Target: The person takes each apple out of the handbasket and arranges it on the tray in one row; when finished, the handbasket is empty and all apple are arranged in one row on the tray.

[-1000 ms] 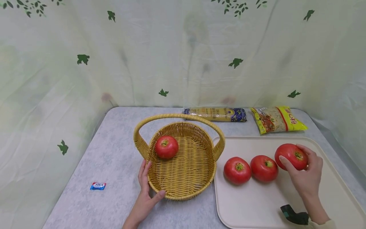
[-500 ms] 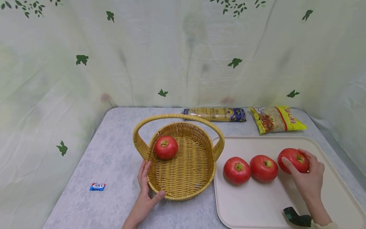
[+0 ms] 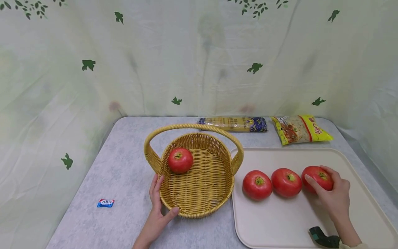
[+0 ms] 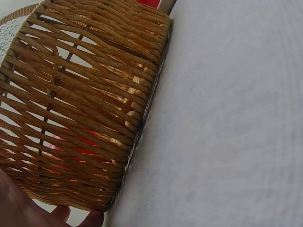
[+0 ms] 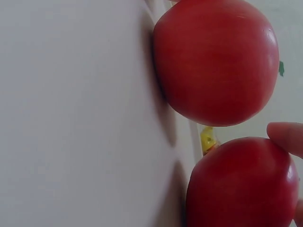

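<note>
My left hand [image 3: 160, 209] holds the round wicker basket [image 3: 233, 185] by its near left side, thumb on the rim and fingers along the outer wall. One red apple [image 3: 180, 160] lies inside, at the left. In the left wrist view the woven wall [image 4: 80, 94] hides most of that hand. At the right, my right hand [image 3: 335, 193] grips a red apple [image 3: 314, 173] low at the tray, thumb on its near left side and fingers over its right. Beside it in a row are a middle apple [image 3: 286, 182] and a left apple [image 3: 257, 185].
The cream tray [image 3: 276, 224] carries the apple row, right of the basket. Behind lie a noodle packet [image 3: 231, 124] and a yellow food bag [image 3: 301, 129]. A small blue-and-red wrapped sweet [image 3: 105, 203] lies on the left of the table. The basket's handle [image 3: 192, 126] arches upward.
My right hand has lowered the apple it grips toward the tray, beside the middle apple. My left hand and the basket have stayed in place.
</note>
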`<state>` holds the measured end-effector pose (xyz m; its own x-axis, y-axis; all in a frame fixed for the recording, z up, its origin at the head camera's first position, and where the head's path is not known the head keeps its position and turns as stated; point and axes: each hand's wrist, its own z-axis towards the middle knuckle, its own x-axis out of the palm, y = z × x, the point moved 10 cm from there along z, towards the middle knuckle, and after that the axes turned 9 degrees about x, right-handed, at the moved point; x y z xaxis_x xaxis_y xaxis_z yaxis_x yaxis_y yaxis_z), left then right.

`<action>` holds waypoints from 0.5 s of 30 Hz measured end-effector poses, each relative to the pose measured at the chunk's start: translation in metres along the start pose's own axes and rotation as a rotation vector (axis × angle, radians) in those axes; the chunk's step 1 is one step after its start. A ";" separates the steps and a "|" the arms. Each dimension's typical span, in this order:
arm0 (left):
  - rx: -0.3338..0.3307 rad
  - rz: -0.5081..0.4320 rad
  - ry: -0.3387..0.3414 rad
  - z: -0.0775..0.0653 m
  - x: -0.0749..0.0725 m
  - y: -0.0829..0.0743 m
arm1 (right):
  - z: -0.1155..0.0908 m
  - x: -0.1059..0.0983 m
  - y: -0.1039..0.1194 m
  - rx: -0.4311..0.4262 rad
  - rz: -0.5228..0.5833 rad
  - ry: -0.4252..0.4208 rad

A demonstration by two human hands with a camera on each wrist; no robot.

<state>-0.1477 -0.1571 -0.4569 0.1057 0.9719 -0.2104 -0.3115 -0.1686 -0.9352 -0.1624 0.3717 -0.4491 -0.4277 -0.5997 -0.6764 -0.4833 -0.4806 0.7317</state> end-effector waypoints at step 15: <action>0.004 -0.001 -0.001 0.000 0.000 0.000 | 0.000 0.005 0.003 -0.087 -0.052 0.009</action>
<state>-0.1477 -0.1571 -0.4563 0.1050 0.9723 -0.2087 -0.3148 -0.1666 -0.9344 -0.1659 0.3671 -0.4506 -0.3968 -0.5775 -0.7134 -0.4368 -0.5648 0.7002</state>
